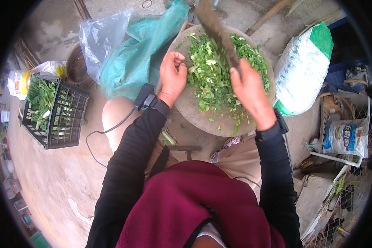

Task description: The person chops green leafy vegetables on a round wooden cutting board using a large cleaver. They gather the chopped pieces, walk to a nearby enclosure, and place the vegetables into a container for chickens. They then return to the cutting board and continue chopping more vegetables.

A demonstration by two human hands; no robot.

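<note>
A round wooden chopping block [194,111] lies in front of me with a heap of chopped green leaves [215,72] on it. My right hand [248,91] grips the handle of a big dark cleaver [217,29], whose blade is raised and blurred above the greens. My left hand [172,74] rests curled on the block at the left edge of the heap, holding nothing that I can see. Both forearms are in black sleeves with a band at each wrist.
A black plastic crate [60,120] with leafy greens stands at the left. Teal and clear plastic bags [128,53] lie behind the block. A white and green sack [301,70] leans at the right, with smaller bags and wire mesh further right.
</note>
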